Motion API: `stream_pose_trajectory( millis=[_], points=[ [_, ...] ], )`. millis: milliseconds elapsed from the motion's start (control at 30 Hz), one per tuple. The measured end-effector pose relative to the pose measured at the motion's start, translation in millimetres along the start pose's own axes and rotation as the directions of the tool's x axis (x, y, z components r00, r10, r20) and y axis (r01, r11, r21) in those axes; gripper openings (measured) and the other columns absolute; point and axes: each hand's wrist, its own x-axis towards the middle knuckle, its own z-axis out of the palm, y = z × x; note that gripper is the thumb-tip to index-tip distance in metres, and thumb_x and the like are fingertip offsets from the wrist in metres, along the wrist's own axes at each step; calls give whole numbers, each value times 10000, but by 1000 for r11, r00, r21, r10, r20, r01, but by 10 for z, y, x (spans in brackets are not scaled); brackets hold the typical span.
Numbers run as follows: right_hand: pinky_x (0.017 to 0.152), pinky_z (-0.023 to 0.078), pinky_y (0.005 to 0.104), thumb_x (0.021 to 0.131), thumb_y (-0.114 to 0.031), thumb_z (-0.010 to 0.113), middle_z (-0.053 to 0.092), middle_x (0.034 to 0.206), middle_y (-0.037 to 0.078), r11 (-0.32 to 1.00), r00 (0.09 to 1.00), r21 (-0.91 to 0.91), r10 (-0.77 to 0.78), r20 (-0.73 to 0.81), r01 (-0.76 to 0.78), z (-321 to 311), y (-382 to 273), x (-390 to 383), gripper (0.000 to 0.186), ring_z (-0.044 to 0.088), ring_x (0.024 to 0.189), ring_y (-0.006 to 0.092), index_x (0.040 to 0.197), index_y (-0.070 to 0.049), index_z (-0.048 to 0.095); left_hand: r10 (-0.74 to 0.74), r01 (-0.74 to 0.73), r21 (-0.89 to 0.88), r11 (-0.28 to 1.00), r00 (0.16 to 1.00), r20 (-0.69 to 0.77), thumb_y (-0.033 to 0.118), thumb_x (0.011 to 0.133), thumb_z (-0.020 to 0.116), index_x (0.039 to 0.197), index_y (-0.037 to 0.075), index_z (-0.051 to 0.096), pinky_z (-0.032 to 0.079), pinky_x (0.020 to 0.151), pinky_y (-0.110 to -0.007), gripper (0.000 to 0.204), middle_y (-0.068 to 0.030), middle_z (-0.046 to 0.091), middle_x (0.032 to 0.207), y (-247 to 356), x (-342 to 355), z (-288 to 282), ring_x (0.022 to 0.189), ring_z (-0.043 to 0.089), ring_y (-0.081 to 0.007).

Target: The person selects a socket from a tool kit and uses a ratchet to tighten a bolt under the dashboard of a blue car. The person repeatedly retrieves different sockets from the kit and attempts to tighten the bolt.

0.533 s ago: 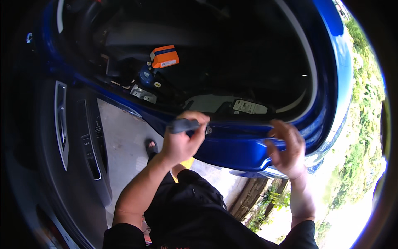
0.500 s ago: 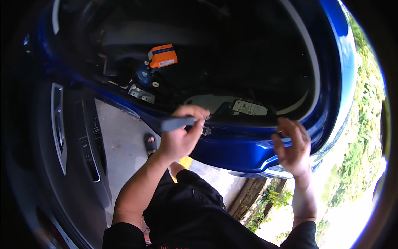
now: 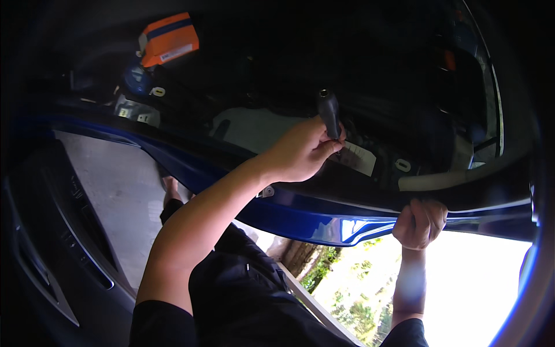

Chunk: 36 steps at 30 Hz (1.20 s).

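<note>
1. From where I stand, the grey-handled tool (image 3: 329, 113) is over the dark interior of the blue car, inside the blue sill (image 3: 300, 222) and just beside the white label (image 3: 363, 158).
2. The left hand (image 3: 303, 151) pinches it low, thumb and fingers closed together around its lower part; most of the handle stands free above them, tilted, its hollow end uppermost.
3. A low pinch like that should suit fine placing; for any force, I'd judge a fuller wrap around the handle steadier.
4. The tool's lower end is hidden by the fingers, so I cannot tell whether it touches anything. Best to get a clear look there before pressing.
5. The right hand (image 3: 421, 222) is curled into a fist at the car's edge. I cannot tell whether it clasps that edge or merely rests there; a firm brace would help balance this long reach.
6. Hold the left wrist loose and line the tool up squarely, since a slanted push could slip and scratch the trim.
</note>
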Motion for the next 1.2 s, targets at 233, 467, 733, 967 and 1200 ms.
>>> stream_pose_trajectory(
  millis=[233,467,733,967,1200],
  points=[
    [701,458,361,840,-25,510,613,917,141,992,995,-109,73,67,-65,15,-96,-63,183,562,805,272,1015,-14,566,-76,63,-218,974,996,-54,18,932,634,1019,32,616,580,828,-312,90,-94,679,951,-225,-38,-175,931,695,-185],
    [713,450,393,864,-85,494,585,934,157,977,983,-165,150,104,-132,-44,-101,-179,126,556,831,296,949,1,532,15,-13,-14,1000,990,142,54,914,665,1051,29,618,525,798,-316,148,-88,671,964,-301,195,-3,903,664,-199],
    [709,441,386,879,-129,502,585,916,149,972,981,-138,193,22,-188,29,-126,-203,128,555,830,287,869,-4,531,-60,31,106,994,955,292,71,883,702,1070,66,627,523,812,-352,202,-85,683,1022,-256,406,40,954,672,-266],
    [703,433,376,881,-147,507,588,899,138,971,977,-119,212,12,-209,24,-140,-218,146,555,830,279,824,-15,534,-27,-19,139,990,946,324,74,884,700,1085,72,633,524,818,-357,212,-81,683,1023,-296,466,15,963,670,-255],
    [697,425,367,884,-165,513,592,882,128,967,973,-112,230,11,-227,11,-148,-209,176,556,830,270,778,-26,536,-96,32,183,983,931,351,79,909,678,1109,70,643,545,774,-326,203,-82,682,1024,-242,510,-38,953,678,-227]
  ],
)
